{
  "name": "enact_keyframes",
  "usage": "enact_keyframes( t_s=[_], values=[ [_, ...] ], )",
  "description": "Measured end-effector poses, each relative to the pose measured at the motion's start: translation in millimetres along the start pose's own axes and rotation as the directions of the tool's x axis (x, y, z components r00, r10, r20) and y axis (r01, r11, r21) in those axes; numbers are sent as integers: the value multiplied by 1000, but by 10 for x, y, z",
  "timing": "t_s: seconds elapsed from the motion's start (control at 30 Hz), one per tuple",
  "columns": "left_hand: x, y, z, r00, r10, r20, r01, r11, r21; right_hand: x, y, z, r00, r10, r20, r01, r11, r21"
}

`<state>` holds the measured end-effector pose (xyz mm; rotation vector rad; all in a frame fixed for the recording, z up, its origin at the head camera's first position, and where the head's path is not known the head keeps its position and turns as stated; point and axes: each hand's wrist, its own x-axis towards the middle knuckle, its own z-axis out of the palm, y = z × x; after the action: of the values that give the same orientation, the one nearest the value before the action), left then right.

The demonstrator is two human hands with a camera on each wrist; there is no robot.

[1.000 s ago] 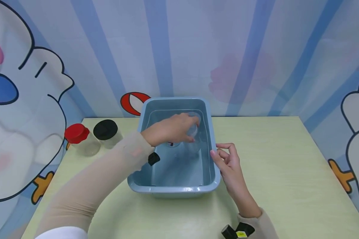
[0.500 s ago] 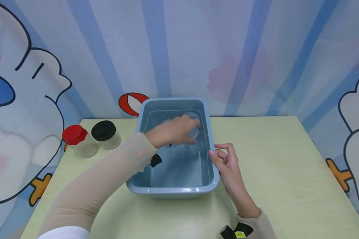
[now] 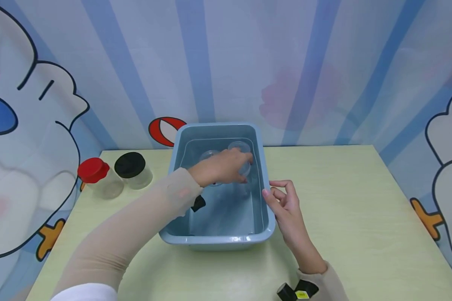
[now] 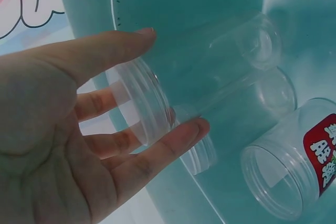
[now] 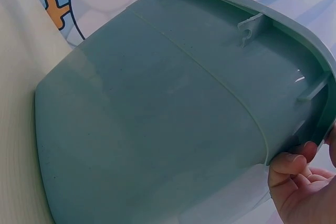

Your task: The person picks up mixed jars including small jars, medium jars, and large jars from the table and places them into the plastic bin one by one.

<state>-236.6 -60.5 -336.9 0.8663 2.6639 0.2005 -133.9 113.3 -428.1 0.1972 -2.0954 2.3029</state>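
Observation:
Inside the blue plastic basin [image 3: 226,239], my left hand [image 3: 226,166] reaches over several clear plastic jars. In the left wrist view its thumb and fingers go round the threaded neck of one lidless clear jar [image 4: 149,95], which lies on its side. A second clear jar [image 4: 199,153] lies right beside that one, and a jar with a red label [image 4: 283,156] lies farther right. My right hand [image 3: 288,209] holds the basin's right rim, thumb on top and fingers outside. In the right wrist view, its fingertips [image 4: 199,124] are not shown; the hand [image 5: 307,184] is at the rim's corner.
On the table [image 3: 342,200], left of the basin, stand a jar with a red lid [image 3: 94,169] and a jar with a black lid [image 3: 130,164]. A patterned curtain [image 3: 233,62] hangs right behind the basin.
My left hand has shifted slightly right and forward within the basin, uncovering more of the jar on its left. My right hand keeps its hold on the rim.

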Motion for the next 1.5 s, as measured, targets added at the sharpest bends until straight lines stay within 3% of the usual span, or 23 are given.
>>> enact_keyframes(
  t_s=[0.63, 1.5],
  values=[
    [129, -41, 112, 1000, 1, 9, -1, 1000, 9, 5, -6, -2, 1000, -1, -3, 1, 1000, -6],
    [191, -22, 183, 999, -20, 37, 19, 999, 29, 3, 3, -3, 1000, -7, 13, 7, 1000, 20]
  ],
)
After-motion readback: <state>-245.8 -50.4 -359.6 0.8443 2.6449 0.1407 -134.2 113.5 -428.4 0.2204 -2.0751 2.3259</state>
